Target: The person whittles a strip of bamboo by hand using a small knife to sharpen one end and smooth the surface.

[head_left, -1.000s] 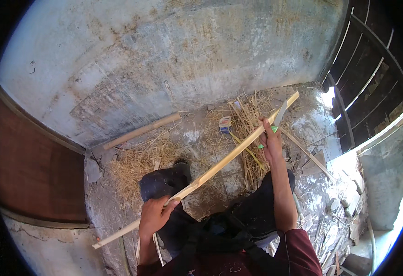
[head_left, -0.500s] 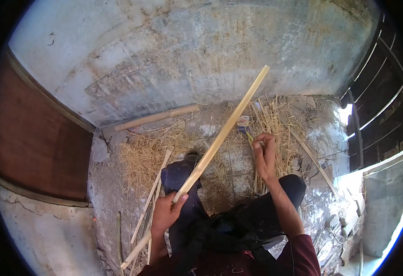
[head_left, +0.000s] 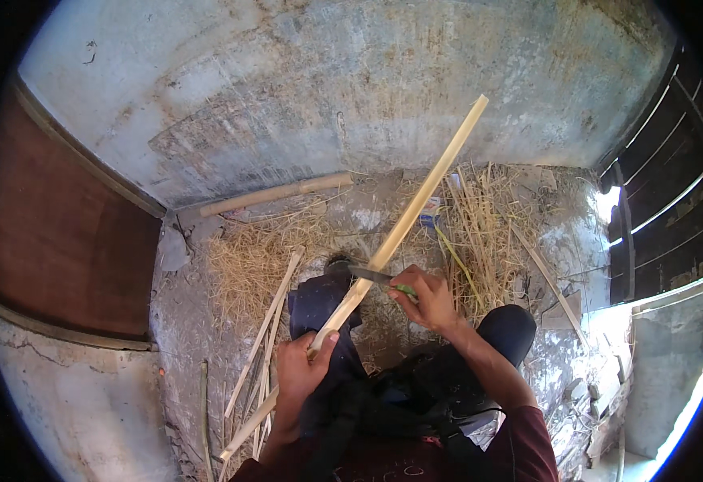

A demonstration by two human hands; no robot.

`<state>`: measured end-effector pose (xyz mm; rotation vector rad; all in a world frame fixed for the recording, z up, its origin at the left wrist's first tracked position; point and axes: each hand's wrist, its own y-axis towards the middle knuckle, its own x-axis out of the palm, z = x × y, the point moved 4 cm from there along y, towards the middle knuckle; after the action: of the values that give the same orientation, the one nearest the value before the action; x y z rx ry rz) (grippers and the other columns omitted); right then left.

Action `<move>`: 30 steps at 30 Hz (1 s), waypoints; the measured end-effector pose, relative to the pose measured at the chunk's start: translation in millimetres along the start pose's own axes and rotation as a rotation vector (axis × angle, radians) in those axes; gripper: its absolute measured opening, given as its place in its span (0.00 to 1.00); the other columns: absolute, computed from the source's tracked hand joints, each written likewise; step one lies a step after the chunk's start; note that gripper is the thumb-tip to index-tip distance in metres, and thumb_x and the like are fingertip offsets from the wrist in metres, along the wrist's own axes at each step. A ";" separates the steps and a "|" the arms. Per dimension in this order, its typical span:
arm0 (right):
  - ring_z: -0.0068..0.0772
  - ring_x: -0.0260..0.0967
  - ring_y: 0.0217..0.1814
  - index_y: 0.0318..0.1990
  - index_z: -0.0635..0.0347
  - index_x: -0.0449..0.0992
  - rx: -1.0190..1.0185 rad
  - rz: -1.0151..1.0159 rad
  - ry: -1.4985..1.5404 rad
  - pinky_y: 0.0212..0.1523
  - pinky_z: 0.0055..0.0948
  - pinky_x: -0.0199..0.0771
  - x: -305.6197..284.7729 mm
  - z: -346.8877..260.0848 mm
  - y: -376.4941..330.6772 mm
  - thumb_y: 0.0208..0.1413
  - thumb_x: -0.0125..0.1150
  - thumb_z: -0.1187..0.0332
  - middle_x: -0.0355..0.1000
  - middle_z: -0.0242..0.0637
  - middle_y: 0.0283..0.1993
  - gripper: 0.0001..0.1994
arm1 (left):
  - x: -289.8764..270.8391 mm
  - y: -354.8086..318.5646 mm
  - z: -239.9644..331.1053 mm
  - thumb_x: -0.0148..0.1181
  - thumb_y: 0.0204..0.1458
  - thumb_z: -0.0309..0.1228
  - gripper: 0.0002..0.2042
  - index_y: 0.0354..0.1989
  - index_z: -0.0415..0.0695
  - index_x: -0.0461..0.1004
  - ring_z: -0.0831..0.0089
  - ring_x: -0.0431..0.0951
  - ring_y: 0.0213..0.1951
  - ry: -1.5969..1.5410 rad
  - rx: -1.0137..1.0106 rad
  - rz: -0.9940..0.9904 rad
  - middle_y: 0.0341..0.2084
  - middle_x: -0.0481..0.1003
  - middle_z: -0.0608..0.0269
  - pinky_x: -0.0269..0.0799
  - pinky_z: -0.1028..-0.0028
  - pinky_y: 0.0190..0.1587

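Maroon-sleeved, a person clamps the lower part of a split-bamboo strip in the left hand; the right hand, apart from the left, grips a green-handled knife, its blade crossing the strip near the middle. Slim slats lie left of the strip; straw spreads on both sides. Beyond, a bamboo pole lies left of the strip, along a weathered wall.

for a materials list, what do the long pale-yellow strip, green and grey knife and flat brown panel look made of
Long pale-yellow strip: probably bamboo, bare and fairly smooth, given its node-like bump. Green and grey knife: blade likely metal, dull grey; handle perhaps plastic, being bright green. Flat brown panel: possibly wood, matte; its plain face leaves that open.
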<state>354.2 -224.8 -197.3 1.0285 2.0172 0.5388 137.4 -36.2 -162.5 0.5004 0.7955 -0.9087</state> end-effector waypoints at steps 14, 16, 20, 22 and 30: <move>0.44 0.82 0.33 0.49 0.55 0.77 -0.014 -0.018 -0.104 0.29 0.40 0.79 -27.7 6.2 40.1 0.60 0.74 0.69 0.82 0.41 0.41 0.14 | 5.3 -10.6 14.6 0.67 0.66 0.43 0.22 0.25 0.37 0.78 0.61 0.68 0.11 -0.060 0.056 -0.015 0.09 0.66 0.52 0.63 0.62 0.20; 0.47 0.83 0.35 0.49 0.57 0.76 0.005 -0.036 -0.128 0.32 0.40 0.80 -36.7 10.4 54.6 0.59 0.74 0.70 0.82 0.42 0.43 0.14 | 3.6 -14.7 13.8 0.67 0.66 0.43 0.21 0.26 0.37 0.78 0.62 0.68 0.11 -0.032 0.061 -0.039 0.10 0.66 0.52 0.63 0.62 0.20; 0.48 0.83 0.36 0.49 0.58 0.77 0.064 -0.068 -0.107 0.34 0.39 0.81 -37.3 12.6 60.1 0.61 0.73 0.70 0.83 0.42 0.44 0.13 | 4.5 -28.8 3.4 0.69 0.65 0.41 0.20 0.26 0.38 0.76 0.64 0.68 0.11 -0.074 -0.017 -0.043 0.09 0.66 0.53 0.63 0.62 0.20; 0.49 0.83 0.36 0.49 0.59 0.76 0.074 -0.050 -0.096 0.34 0.39 0.80 -32.0 13.4 53.9 0.61 0.73 0.70 0.82 0.42 0.43 0.13 | 7.5 -31.5 0.1 0.69 0.64 0.41 0.20 0.26 0.38 0.75 0.65 0.70 0.12 -0.104 -0.059 -0.054 0.10 0.67 0.53 0.63 0.62 0.21; 0.50 0.82 0.33 0.51 0.58 0.74 -0.021 -0.017 -0.047 0.32 0.43 0.80 -13.9 11.1 32.6 0.62 0.72 0.68 0.83 0.43 0.42 0.14 | -10.4 -32.7 17.4 0.62 0.68 0.37 0.13 0.37 0.39 0.75 0.54 0.76 0.17 -0.071 -0.004 -0.022 0.15 0.71 0.49 0.65 0.58 0.23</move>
<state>383.6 -217.0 -176.1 1.0013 1.9735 0.5215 112.9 -60.4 -145.5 0.4540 0.7396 -0.9401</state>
